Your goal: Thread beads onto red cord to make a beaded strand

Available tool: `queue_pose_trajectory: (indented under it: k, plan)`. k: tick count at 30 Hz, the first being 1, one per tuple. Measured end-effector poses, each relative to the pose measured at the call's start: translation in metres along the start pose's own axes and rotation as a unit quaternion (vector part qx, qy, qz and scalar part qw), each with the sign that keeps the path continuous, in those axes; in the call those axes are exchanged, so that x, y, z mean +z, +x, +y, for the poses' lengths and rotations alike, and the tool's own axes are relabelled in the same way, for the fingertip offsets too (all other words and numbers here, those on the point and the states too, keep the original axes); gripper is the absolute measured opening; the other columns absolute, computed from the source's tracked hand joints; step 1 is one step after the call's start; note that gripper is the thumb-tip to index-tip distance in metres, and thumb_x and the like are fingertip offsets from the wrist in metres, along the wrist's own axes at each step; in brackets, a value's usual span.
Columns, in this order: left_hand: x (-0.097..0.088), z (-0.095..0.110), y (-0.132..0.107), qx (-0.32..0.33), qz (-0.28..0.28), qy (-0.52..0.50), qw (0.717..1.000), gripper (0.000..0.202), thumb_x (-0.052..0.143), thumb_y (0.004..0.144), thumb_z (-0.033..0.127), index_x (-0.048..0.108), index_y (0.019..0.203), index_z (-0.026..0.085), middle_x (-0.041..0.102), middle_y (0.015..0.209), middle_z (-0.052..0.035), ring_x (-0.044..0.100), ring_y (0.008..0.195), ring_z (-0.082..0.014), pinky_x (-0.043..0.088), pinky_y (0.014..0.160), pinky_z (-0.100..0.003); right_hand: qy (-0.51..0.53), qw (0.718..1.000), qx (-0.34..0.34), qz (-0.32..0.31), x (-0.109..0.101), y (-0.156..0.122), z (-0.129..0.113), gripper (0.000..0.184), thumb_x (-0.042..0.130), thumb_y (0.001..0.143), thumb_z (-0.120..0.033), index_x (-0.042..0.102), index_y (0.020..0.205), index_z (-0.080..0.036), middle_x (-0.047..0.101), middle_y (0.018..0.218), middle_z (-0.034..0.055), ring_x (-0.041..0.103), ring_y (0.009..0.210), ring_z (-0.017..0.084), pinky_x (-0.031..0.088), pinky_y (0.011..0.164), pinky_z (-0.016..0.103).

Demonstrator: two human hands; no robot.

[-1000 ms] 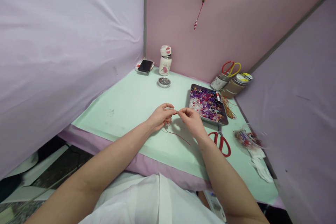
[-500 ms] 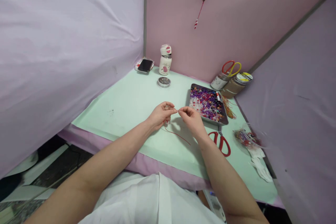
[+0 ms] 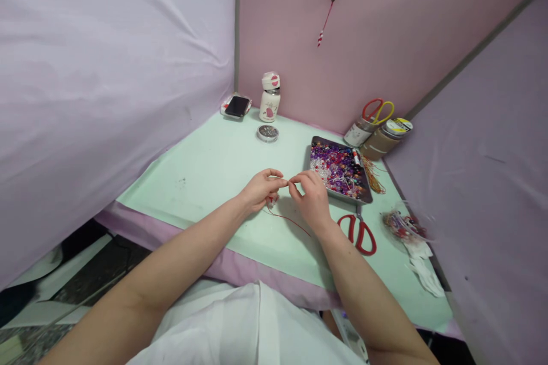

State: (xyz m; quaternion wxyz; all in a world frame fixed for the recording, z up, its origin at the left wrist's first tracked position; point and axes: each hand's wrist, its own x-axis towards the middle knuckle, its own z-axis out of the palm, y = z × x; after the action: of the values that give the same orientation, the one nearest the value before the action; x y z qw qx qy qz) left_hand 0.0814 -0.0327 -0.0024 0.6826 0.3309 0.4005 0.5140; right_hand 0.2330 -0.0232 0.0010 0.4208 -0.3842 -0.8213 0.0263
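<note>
My left hand (image 3: 260, 189) and my right hand (image 3: 311, 198) meet over the middle of the green table (image 3: 205, 171), fingertips touching in a pinch. Between them runs a thin red cord (image 3: 287, 218) that trails down onto the table toward me. Something small hangs under my left hand; I cannot make it out. A metal tray (image 3: 362, 196) filled with purple, red and clear beads sits just right of my right hand.
Red-handled scissors (image 3: 359, 232) lie by my right wrist. At the back stand a white bottle (image 3: 269, 98), a phone (image 3: 237, 106), a small round tin (image 3: 268, 133), a cup with scissors (image 3: 363, 125) and tape rolls (image 3: 387, 136). A beaded piece and white scraps (image 3: 411, 239) lie at right.
My right hand has shifted slightly left and turned, closing against my left fingertips. The cord and the rest stay in place.
</note>
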Motion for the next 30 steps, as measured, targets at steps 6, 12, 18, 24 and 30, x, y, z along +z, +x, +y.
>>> queue_pose_trajectory:
  k: [6, 12, 18, 24, 30]
  plan:
    - [-0.0082, 0.0001, 0.0078, -0.073, -0.054, -0.075, 0.993, 0.030, 0.077, 0.061, 0.013, 0.051, 0.077, 0.013, 0.042, 0.056, 0.0074, 0.027, 0.040, 0.0016, 0.020, 0.036, -0.012, -0.036, 0.998, -0.046, -0.013, -0.0024, 0.0004, 0.0009, 0.012, 0.049, 0.085, -0.016, 0.059, 0.079, -0.020, 0.059, 0.081, 0.0059, 0.051, 0.081, 0.019, 0.041, 0.074, 0.034]
    - [-0.0085, 0.0032, 0.0085, -0.114, -0.055, -0.107, 0.986, 0.023, 0.072, 0.064, 0.007, 0.053, 0.076, 0.011, 0.049, 0.063, 0.0037, 0.030, 0.042, 0.0027, 0.024, 0.037, -0.009, -0.016, 0.999, -0.036, -0.011, -0.0042, 0.0001, -0.0007, 0.011, 0.050, 0.084, -0.016, 0.056, 0.077, -0.020, 0.058, 0.079, 0.0051, 0.051, 0.080, 0.019, 0.040, 0.074, 0.033]
    - [-0.0093, 0.0049, 0.0065, -0.096, -0.060, -0.063, 0.992, 0.031, 0.078, 0.059, 0.012, 0.053, 0.078, 0.013, 0.046, 0.061, 0.0055, 0.029, 0.042, 0.0023, 0.020, 0.036, -0.010, 0.025, 1.000, 0.017, 0.001, -0.0029, -0.0004, -0.0005, 0.009, 0.051, 0.083, -0.019, 0.055, 0.074, -0.021, 0.057, 0.075, 0.0022, 0.050, 0.074, 0.017, 0.039, 0.072, 0.032]
    - [-0.0093, 0.0030, 0.0046, -0.063, -0.053, -0.021, 0.996, 0.037, 0.080, 0.059, 0.017, 0.051, 0.082, 0.016, 0.040, 0.056, 0.0082, 0.026, 0.040, 0.0012, 0.019, 0.038, -0.013, 0.043, 0.998, 0.055, -0.005, -0.0031, 0.0002, -0.0016, 0.011, 0.053, 0.081, -0.020, 0.053, 0.070, -0.021, 0.056, 0.071, 0.0012, 0.048, 0.069, 0.016, 0.039, 0.068, 0.031]
    - [-0.0061, -0.0001, 0.0041, -0.032, -0.009, -0.016, 0.999, 0.038, 0.080, 0.058, 0.017, 0.050, 0.081, 0.015, 0.042, 0.056, 0.0074, 0.026, 0.040, 0.0011, 0.014, 0.039, -0.015, -0.032, 0.999, -0.013, -0.006, -0.0017, -0.0012, 0.0007, 0.010, 0.051, 0.083, -0.016, 0.056, 0.076, -0.020, 0.058, 0.078, 0.0041, 0.051, 0.079, 0.019, 0.040, 0.074, 0.033]
